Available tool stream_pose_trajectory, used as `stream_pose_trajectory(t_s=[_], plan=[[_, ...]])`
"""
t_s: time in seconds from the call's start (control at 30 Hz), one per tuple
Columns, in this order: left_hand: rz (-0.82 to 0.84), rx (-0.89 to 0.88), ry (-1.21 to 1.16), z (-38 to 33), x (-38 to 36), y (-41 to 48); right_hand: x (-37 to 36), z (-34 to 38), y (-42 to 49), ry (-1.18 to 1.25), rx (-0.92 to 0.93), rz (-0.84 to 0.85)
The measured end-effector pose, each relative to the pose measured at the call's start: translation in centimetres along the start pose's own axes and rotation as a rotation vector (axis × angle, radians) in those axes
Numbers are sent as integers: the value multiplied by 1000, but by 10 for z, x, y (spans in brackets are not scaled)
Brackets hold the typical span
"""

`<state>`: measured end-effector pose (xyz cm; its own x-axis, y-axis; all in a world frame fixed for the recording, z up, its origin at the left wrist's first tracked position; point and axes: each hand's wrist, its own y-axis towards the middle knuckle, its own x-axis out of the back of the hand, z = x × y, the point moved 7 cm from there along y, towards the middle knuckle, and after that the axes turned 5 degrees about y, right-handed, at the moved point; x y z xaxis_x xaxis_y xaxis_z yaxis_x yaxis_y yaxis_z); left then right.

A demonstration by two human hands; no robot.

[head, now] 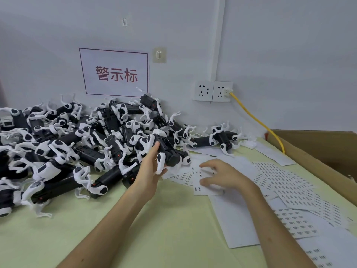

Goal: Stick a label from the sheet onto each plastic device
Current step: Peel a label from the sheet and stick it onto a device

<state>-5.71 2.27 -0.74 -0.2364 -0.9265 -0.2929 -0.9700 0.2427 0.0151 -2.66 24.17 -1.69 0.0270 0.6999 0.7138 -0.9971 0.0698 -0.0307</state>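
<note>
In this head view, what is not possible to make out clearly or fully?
Head view:
Print on the label sheets: too small and blurred.
Right hand: fingertips motion-blurred; whether they pinch a label is unclear.
Held device: left hand covers its near side.
Cardboard box: cut off by the right edge.
Device pile: cut off by the left edge.

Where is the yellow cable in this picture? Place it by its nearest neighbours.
In the head view, right of centre: the yellow cable is plugged into the right-hand wall socket and slopes down rightward to the left edge of the cardboard box.
</note>
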Motion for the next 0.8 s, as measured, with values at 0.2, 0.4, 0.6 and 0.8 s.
stream_pose_trajectory(t_s=[0.2,0.4,0.6,0.8], plan=[[120,75,-17,7,-12,-3,-1,0,4,-75,9,-18],[215,184,-61,17,-14,-6,-2,3,7,-17,76,-118],[306,224,-138,19,-20,-8,3,18,3,83,199,-187],[361,270,-74,27,-27,-12,2,30,1,160,268,-172]])
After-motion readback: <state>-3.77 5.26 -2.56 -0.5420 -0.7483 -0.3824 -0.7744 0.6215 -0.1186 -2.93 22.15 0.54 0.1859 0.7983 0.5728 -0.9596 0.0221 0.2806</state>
